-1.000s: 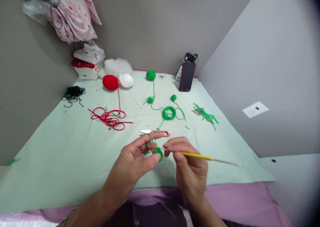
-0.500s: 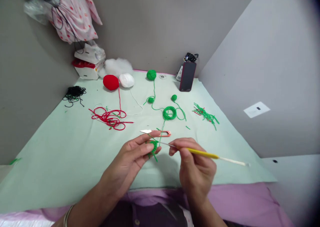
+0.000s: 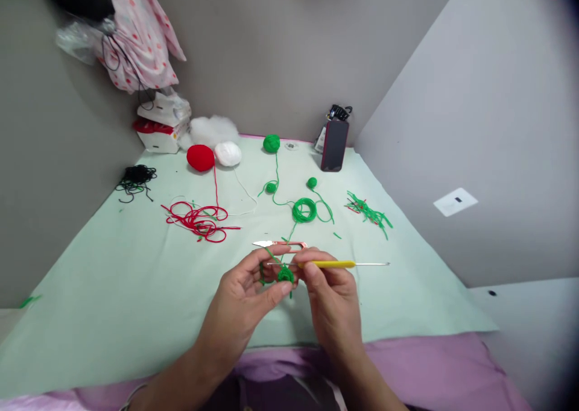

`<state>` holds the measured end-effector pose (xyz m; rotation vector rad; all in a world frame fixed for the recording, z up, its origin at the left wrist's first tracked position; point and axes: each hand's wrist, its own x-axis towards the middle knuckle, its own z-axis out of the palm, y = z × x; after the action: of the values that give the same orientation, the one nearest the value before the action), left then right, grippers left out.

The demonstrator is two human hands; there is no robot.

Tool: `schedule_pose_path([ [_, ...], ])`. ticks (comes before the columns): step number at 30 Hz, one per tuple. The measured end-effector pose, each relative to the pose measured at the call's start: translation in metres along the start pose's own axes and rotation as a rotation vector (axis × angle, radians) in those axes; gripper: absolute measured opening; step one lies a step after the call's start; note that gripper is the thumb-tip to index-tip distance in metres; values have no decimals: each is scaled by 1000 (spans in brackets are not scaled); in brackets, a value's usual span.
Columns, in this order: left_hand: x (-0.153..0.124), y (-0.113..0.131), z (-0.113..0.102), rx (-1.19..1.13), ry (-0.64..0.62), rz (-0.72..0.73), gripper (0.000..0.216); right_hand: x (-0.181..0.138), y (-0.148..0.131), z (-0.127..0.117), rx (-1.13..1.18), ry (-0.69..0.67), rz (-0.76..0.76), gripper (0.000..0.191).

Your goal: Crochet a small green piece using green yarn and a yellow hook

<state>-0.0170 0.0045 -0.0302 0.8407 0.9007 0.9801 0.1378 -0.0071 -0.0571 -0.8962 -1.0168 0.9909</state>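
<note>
My left hand [image 3: 246, 290] pinches a small green crochet piece [image 3: 285, 275] between thumb and fingers, with green yarn looped over its forefinger. My right hand [image 3: 330, 293] grips a crochet hook with a yellow handle [image 3: 332, 264], held level, its tip at the green piece. Both hands meet just above the near part of the pale green cloth [image 3: 113, 290]. The working yarn runs back to a green yarn coil [image 3: 304, 210] and a green yarn ball [image 3: 271, 143].
Thread snips [image 3: 280, 243] lie just beyond my hands. Farther back are a red yarn ball [image 3: 200, 157], a white yarn ball [image 3: 227, 153], a red yarn tangle [image 3: 199, 219], black yarn [image 3: 136, 176], green scraps [image 3: 368, 213], a phone [image 3: 335, 146] and white stuffing [image 3: 212, 129]. Grey walls close in both sides.
My right hand has moved in toward the left hand and turned the hook from slanting down-right to level. The green piece sits between the two hands.
</note>
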Motion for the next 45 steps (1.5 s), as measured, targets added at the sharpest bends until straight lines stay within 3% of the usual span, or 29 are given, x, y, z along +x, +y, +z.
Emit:
schedule_pose_path([
  [5, 0, -1, -1, -4, -16, 25, 35, 2, -8, 4, -61, -13, -2, 7],
  [12, 4, 5, -2, -14, -43, 50, 21, 7, -13, 6, 51, -36, 158, 10],
  [19, 5, 4, -4, 53, 11, 75, 24, 9, -21, 2, 29, -115, 154, 23],
  [27, 14, 15, 0, 6, -44, 85, 16, 30, -34, -2, -75, -164, 170, 27],
  [30, 25, 25, -2, 6, -38, 81, 22, 45, -41, 0, -199, -235, 179, 25],
  [33, 39, 37, -6, 10, -60, 96, 30, 63, -45, -2, -405, -423, 206, 13],
  [37, 58, 46, -15, -17, -120, 45, 40, 86, -41, -8, -559, -601, 169, 22],
  [40, 73, 46, -22, -48, -172, -17, 45, 102, -34, -9, -525, -625, 225, 29],
  [45, 99, 36, -31, -44, -192, -69, 45, 123, -12, -11, -324, -668, 481, 52],
])
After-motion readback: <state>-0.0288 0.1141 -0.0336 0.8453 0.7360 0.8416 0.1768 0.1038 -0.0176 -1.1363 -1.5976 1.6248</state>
